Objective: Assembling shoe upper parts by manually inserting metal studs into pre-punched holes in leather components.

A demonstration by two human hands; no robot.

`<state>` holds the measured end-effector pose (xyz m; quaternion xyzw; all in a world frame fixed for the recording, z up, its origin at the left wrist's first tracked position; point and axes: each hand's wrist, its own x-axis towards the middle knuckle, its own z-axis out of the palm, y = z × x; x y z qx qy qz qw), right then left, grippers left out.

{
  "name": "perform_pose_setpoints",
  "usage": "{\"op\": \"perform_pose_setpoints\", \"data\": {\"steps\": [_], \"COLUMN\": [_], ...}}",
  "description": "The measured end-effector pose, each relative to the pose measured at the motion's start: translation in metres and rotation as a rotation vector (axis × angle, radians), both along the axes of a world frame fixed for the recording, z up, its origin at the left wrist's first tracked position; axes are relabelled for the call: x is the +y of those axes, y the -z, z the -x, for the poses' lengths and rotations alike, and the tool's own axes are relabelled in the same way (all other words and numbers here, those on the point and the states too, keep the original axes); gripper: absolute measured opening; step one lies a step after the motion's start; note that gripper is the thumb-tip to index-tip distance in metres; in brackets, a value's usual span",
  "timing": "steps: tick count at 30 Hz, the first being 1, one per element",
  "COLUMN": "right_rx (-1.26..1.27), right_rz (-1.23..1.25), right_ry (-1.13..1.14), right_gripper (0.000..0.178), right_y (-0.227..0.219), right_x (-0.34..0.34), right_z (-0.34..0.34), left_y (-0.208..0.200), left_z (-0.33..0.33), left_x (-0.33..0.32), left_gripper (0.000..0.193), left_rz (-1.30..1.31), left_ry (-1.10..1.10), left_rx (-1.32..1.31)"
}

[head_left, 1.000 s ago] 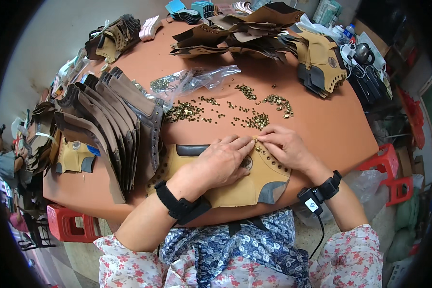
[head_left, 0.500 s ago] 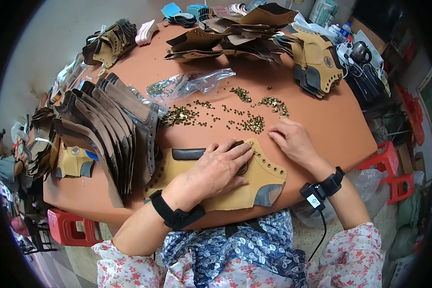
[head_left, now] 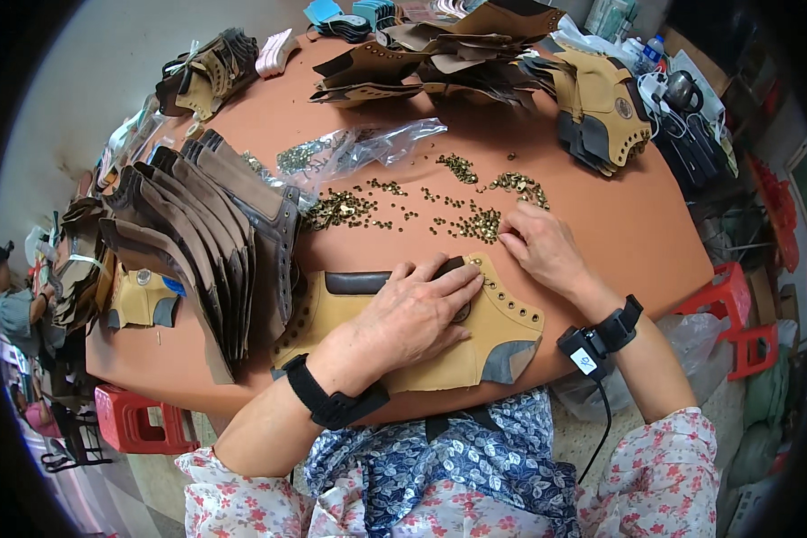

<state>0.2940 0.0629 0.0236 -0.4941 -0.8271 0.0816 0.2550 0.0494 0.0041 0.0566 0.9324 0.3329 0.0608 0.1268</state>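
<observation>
Orange-brown tabletop (head_left: pixel 637 242) stretches out before us, curving at its edges through the wide lens. Nearest us lies the tan leather piece (head_left: pixel 435 369), flat at the near edge; we take it as the centre of our clock. Our left hand (head_left: pixel 417 309) rests palm down on it, fingers extended and gripping nothing, probably so that the leather cannot slide. Its fingertips sit beside the top corner of the ringed holes (head_left: pixel 516 303), leaving most of that row uncovered. At about one o'clock our right hand (head_left: pixel 547 251) has its fingers curled in, tips close together; we cannot tell whether anything is pinched there. Just beside those tips lie loose brass fittings (head_left: pixel 477 226), spread out, we think, for easy picking singly. Toward ten o'clock, brown leather pieces (head_left: pixel 202 211) lean in an overlapping row, perhaps so each comes away readily. Farther off, near twelve, a clear plastic bag (head_left: pixel 386 148) holds more small bits. Beyond it are dark leather pieces (head_left: pixel 502 36), and toward one o'clock a tan stack (head_left: pixel 596 90), presumably set back to free working room.
</observation>
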Motion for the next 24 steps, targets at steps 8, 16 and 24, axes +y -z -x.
{"op": "perform_pose_setpoints", "data": {"steps": [8,16,24], "right_rx": [0.123,0.219,0.290], "right_rz": [0.054,0.077,0.058], "right_ry": [-0.022,-0.036,-0.039], "right_gripper": [0.010,0.009,0.005], "right_y": [-0.008,-0.009,-0.004], "right_x": [-0.024,-0.045,-0.045], "right_z": [-0.007,-0.006,-0.004], "left_y": [0.006,0.007,0.012], "left_z": [-0.001,-0.006,-0.012], "left_x": [0.000,0.003,-0.003], "left_gripper": [0.059,0.055,0.053], "left_rz": [-0.103,-0.118,-0.179], "left_ry": [0.030,0.050,0.026], "left_rx": [0.009,0.035,0.043]}}
